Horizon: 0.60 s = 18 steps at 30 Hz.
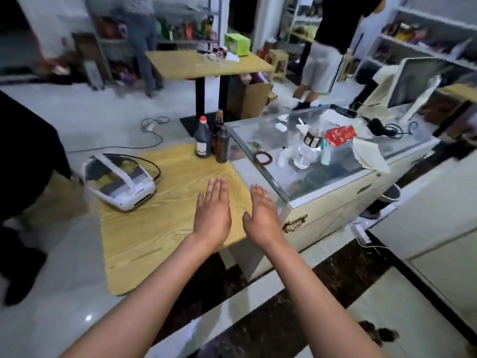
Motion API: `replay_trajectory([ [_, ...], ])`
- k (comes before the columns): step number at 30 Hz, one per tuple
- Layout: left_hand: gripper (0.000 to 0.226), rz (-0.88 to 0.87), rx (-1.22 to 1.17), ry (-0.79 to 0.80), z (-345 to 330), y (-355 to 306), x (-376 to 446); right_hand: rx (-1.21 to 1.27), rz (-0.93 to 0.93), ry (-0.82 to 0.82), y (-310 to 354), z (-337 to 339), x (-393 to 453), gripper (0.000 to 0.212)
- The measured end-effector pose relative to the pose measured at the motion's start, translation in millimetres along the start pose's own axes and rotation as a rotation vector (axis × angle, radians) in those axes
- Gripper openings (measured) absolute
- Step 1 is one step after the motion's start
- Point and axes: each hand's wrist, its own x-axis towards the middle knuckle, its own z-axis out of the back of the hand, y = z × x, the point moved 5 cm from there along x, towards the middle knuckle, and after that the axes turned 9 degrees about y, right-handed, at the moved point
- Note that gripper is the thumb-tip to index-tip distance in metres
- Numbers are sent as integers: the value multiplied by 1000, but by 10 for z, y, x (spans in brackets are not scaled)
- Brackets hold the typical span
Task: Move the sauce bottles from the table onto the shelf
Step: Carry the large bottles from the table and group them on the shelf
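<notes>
Two hands, left hand [213, 212] and right hand [263, 213], hover flat with fingers straight, holding nothing, over the table's [144, 228] near right part. Three dark sauce bottles [203, 140] stand clustered at its far right corner, beside the glass counter [322, 174].

Head view looks forward and down, close over the table [144, 228].

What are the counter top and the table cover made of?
Counter top: looks like clear glass, glossy; you see things through it and its edge shines.
Table cover: seems a thin yellow cloth or plastic sheet, matte; it wrinkles and curls at a corner. Hard to tell which.
</notes>
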Motion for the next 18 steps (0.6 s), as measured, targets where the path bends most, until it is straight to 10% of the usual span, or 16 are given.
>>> replay_trajectory([
  [18, 57, 176, -77, 80, -115, 954, 1776, 193, 76, 121, 10, -443, 2248, 69],
])
